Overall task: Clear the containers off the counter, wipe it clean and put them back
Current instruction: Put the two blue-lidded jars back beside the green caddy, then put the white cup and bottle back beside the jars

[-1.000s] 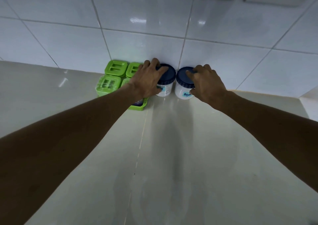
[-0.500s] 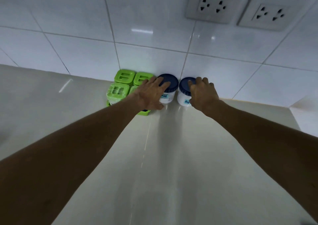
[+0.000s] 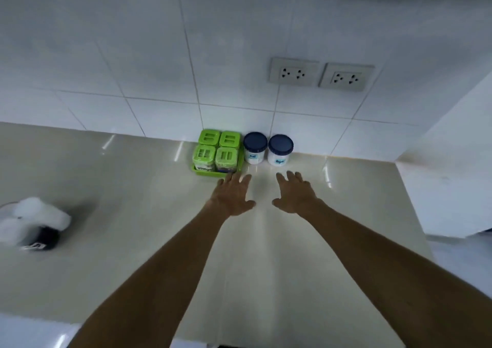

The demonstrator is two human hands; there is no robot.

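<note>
I see a socket [image 3: 293, 72] just beside a second socket [image 3: 345, 77] on the white tiled wall [image 3: 133, 54], and a white pillar [image 3: 452, 161] at far right.

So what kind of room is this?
Most likely a home kitchen. A glossy cream counter meets a white tiled wall with two grey wall sockets, and four green-lidded square containers, one labelled Vinegar, sit beside two white round jars with dark blue lids.

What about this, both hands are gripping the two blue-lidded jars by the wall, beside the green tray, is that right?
Not quite: in the head view the left hand and right hand are open, short of the jars, holding nothing. The left blue-lidded jar and right blue-lidded jar do stand by the wall, beside the green tray.
</note>
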